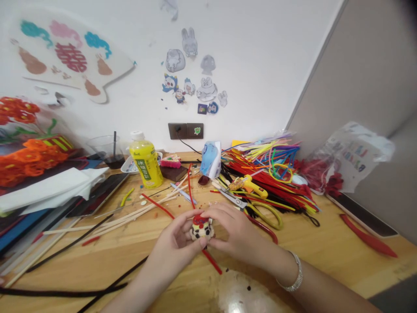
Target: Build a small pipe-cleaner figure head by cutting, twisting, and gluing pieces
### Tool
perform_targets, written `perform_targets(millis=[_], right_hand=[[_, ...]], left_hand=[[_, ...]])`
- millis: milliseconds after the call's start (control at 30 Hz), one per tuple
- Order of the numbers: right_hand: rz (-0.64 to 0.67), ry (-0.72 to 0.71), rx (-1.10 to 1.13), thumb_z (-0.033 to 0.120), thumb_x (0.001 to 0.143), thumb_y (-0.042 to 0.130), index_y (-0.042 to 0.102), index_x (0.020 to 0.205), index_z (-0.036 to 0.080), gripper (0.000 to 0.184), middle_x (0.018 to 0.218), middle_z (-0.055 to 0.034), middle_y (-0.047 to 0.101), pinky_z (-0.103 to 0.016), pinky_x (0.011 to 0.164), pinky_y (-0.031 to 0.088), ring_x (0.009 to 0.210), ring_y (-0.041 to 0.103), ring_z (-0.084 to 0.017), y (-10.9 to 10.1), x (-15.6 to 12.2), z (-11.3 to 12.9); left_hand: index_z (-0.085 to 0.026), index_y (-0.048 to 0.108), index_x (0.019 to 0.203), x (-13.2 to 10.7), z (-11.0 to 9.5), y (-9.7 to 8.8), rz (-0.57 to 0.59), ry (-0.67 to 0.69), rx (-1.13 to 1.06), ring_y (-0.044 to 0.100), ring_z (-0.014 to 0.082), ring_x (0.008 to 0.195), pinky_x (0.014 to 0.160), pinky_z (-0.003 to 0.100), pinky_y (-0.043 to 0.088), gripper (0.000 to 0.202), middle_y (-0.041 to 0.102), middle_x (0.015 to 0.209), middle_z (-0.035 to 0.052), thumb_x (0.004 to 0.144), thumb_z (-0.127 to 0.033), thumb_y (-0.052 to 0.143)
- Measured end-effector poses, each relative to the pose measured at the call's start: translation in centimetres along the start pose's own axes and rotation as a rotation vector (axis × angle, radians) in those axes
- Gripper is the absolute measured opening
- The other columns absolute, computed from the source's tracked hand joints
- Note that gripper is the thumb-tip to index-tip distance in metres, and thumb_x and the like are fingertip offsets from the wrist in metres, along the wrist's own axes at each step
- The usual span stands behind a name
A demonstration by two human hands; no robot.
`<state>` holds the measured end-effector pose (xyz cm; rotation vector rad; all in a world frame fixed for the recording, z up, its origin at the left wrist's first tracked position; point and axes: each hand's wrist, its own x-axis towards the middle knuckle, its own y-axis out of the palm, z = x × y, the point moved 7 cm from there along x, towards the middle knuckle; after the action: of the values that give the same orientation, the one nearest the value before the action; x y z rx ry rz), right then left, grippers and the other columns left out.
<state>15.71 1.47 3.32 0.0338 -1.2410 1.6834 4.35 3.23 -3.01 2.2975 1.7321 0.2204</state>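
Observation:
Both my hands meet at the middle of the wooden table (325,248) around a small fuzzy figure (202,228), cream with dark spots and a red top. My left hand (174,243) cups it from the left, fingers curled round it. My right hand (233,230), with a silver bracelet (295,276) on the wrist, pinches its red top from the right. A red pipe cleaner (211,258) runs under the figure towards me.
A heap of coloured pipe cleaners (270,171), a yellow glue gun (249,184) and scissors (234,198) lie behind my right hand. A yellow drink bottle (146,161), wooden sticks (130,215), white paper (48,187) and black wires (65,291) are at left. Plastic bag (348,152) at right.

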Motion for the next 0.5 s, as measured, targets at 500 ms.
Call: perform_targets(millis=[500], right_hand=[[-0.001,0.028,0.01,0.022,0.073,0.064,0.054,0.105,0.019,0.034,0.106,-0.0074,0.062,-0.033,0.088,0.043,0.1,0.055,-0.019,0.25,-0.17,-0.44]], left_hand=[[-0.019,0.061,0.101,0.18,0.41,-0.26,-0.011,-0.003,0.001,0.065,0.019,0.08,0.069,0.026,0.052,0.052,0.069,0.098,0.0076,0.053,-0.027,0.08]])
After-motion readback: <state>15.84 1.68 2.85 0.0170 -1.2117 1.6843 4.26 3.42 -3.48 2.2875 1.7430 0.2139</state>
